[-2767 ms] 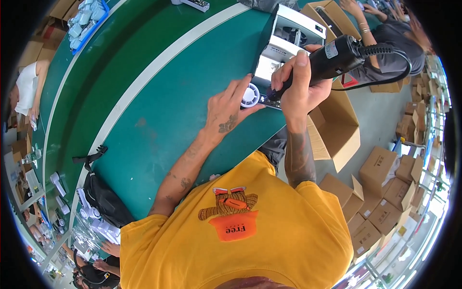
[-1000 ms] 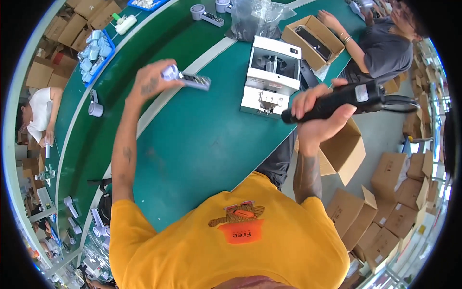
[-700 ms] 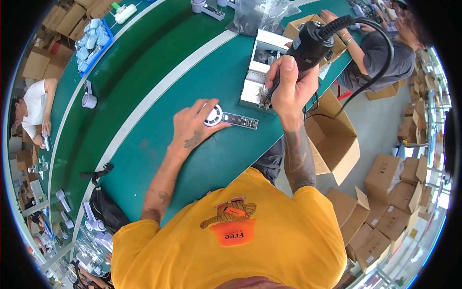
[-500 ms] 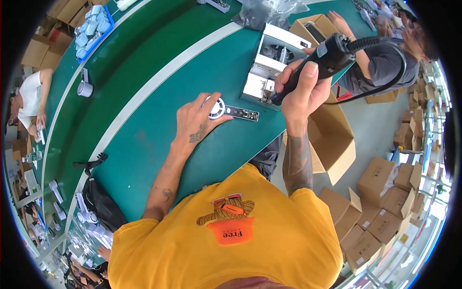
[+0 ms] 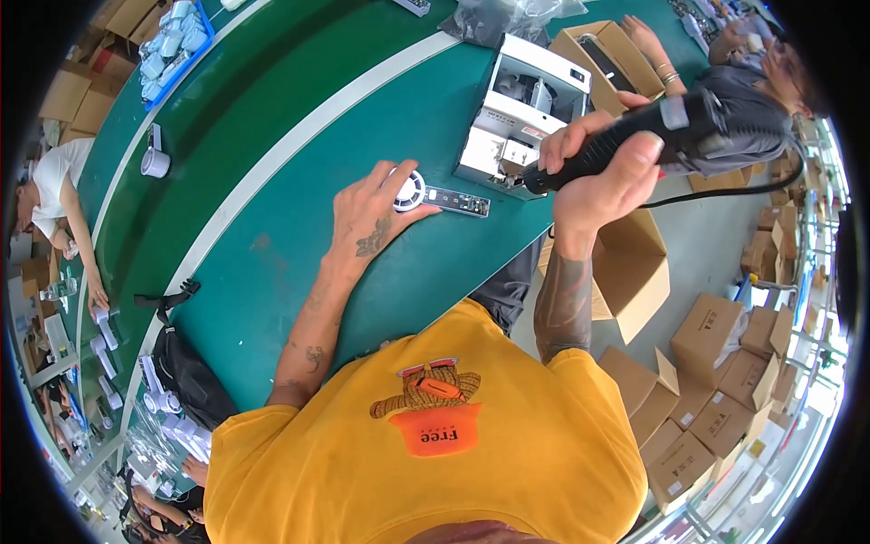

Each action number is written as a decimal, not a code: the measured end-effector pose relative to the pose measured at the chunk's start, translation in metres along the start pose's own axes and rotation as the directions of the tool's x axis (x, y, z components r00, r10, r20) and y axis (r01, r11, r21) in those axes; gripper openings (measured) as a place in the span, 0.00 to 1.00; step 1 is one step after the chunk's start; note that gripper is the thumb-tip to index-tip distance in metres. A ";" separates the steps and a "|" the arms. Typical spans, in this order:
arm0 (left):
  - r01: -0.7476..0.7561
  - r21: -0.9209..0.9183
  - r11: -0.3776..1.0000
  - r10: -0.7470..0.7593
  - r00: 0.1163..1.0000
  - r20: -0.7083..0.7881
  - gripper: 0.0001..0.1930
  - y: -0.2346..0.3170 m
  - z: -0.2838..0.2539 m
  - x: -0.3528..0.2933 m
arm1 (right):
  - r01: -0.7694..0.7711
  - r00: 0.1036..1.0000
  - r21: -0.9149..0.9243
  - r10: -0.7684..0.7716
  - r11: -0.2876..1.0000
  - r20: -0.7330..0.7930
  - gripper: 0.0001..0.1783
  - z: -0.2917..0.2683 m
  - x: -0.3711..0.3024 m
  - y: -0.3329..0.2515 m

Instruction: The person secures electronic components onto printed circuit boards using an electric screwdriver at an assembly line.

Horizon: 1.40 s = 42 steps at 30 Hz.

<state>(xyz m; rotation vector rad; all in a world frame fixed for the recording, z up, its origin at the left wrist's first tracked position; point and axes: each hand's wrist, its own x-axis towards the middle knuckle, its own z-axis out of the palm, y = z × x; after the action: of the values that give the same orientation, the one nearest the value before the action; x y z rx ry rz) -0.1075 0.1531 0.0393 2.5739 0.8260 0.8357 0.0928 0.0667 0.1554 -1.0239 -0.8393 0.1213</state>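
My left hand (image 5: 365,213) is closed around the round white head of a small handheld fan (image 5: 459,201). The fan lies on the green bench, its handle pointing right with the inside and a circuit board exposed. In my right hand (image 5: 605,189) is a black electric screwdriver (image 5: 634,134), gripped with thumb and fingers around its body. The screwdriver's tip end points down-left at the front of a white box-shaped screw feeder (image 5: 489,122); whether the tip touches it I cannot tell. A black cable (image 5: 725,192) trails from the tool's rear to the right.
A cardboard box (image 5: 580,41) stands behind the feeder, near a co-worker's arm (image 5: 671,72). An open carton (image 5: 634,258) is below the bench edge. A black bag (image 5: 186,372) lies at left. Beyond the pale strip, a green conveyor (image 5: 272,91) carries a fan part (image 5: 156,159).
My right hand and the screwdriver have shifted slightly right and down, and the tool now tilts flatter. My left hand stays on the fan. A co-worker at far left has reached toward the conveyor.
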 end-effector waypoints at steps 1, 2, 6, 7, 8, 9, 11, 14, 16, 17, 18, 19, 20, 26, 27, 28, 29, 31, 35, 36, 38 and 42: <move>0.002 0.001 1.000 -0.002 1.000 0.000 0.32 0.000 0.000 0.001 | 0.015 0.997 -0.039 -0.018 0.999 -0.074 0.44 -0.001 0.000 0.001; 0.000 0.000 1.000 0.000 1.000 -0.001 0.32 0.000 0.000 0.001 | 0.119 0.986 0.049 -0.112 0.992 -0.126 0.46 -0.010 0.004 0.007; -0.005 -0.001 1.000 0.005 1.000 0.010 0.31 0.004 0.001 0.002 | 0.623 0.727 0.027 -0.565 0.782 -0.391 0.50 -0.016 0.051 0.027; 0.009 0.020 1.000 -0.009 1.000 0.006 0.31 0.003 0.000 -0.001 | 0.604 0.709 -0.198 -0.634 0.772 -0.308 0.49 -0.016 0.060 0.037; 0.005 0.017 1.000 -0.005 1.000 0.007 0.31 0.003 -0.001 -0.002 | 0.518 0.825 -0.099 -0.527 0.850 -0.203 0.39 -0.021 0.062 0.039; 0.002 0.019 1.000 -0.002 1.000 -0.005 0.31 0.004 -0.001 -0.003 | 0.407 0.910 -0.013 -0.407 0.913 -0.082 0.29 -0.029 0.062 0.042; -0.022 0.014 1.000 0.022 0.999 -0.025 0.31 0.000 -0.002 0.005 | 0.502 0.807 0.212 -0.543 0.838 0.234 0.28 -0.082 0.076 0.042; -0.016 0.002 1.000 0.015 0.999 0.048 0.30 -0.004 0.000 0.000 | 0.246 0.886 0.298 -0.339 0.922 0.316 0.44 -0.043 0.053 0.006; -0.091 -0.018 0.996 0.091 0.996 0.025 0.30 -0.002 -0.001 0.007 | 0.041 0.984 0.432 -0.112 0.901 0.140 0.45 -0.032 0.036 0.006; -0.100 -0.022 0.995 0.100 0.994 0.034 0.30 -0.002 0.001 0.008 | 0.048 0.999 -0.019 -0.049 0.999 -0.016 0.35 0.000 0.030 -0.005; -0.111 -0.033 0.993 0.112 0.993 0.027 0.30 -0.002 0.004 0.009 | 0.072 0.997 -0.068 -0.071 0.995 0.026 0.31 0.006 0.028 0.006; -0.118 -0.039 0.992 0.118 0.993 0.012 0.30 -0.003 0.005 0.011 | 0.101 0.993 -0.110 -0.092 0.989 0.078 0.28 0.012 0.031 0.018; -0.122 -0.039 0.992 0.123 0.992 0.012 0.30 -0.002 0.005 0.012 | 0.053 0.995 -0.065 -0.048 0.996 0.082 0.24 0.016 0.030 0.023; -0.059 -0.047 0.997 0.059 0.998 0.005 0.30 0.004 0.007 0.007 | -0.051 0.991 -0.057 0.057 0.997 0.120 0.19 0.017 0.018 0.028; -0.056 -0.047 0.997 0.056 0.998 0.001 0.30 0.005 0.008 0.007 | -0.021 0.988 -0.094 0.035 0.995 0.149 0.22 0.014 0.011 0.028; -0.055 -0.049 0.997 0.055 0.998 -0.001 0.31 0.005 0.008 0.007 | 0.011 0.984 -0.131 0.012 0.991 0.176 0.25 0.010 0.003 0.027; -0.053 -0.050 0.997 0.053 0.999 -0.001 0.31 0.004 0.009 0.007 | 0.009 0.984 -0.133 0.014 0.991 0.177 0.25 0.008 -0.005 0.025; -0.066 -0.022 0.998 0.066 0.998 -0.005 0.31 0.004 0.010 0.008 | -0.069 0.991 -0.009 0.070 0.998 0.117 0.28 0.002 -0.021 0.021; -0.063 -0.021 0.998 0.063 0.998 0.001 0.32 0.005 0.010 0.007 | -0.050 0.996 -0.040 0.053 0.998 0.075 0.30 -0.010 -0.026 0.021; -0.058 -0.029 0.998 0.058 0.998 -0.001 0.32 0.004 0.011 0.007 | -0.065 0.996 -0.049 0.068 0.997 0.064 0.30 -0.011 -0.026 0.022; -0.055 -0.039 0.998 0.055 0.998 -0.005 0.32 0.005 0.011 0.008 | -0.080 0.995 -0.057 0.083 0.995 0.046 0.30 -0.015 -0.027 0.026; -0.053 -0.046 0.998 0.053 0.999 -0.002 0.31 0.007 0.010 0.007 | -0.108 0.994 -0.060 0.109 0.992 0.006 0.31 -0.015 -0.030 0.033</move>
<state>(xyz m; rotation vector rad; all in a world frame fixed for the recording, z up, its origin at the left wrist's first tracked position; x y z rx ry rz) -0.0939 0.1511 0.0374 2.5658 0.7329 0.8603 0.0914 0.0599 0.1087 -1.1265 -0.7998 0.1943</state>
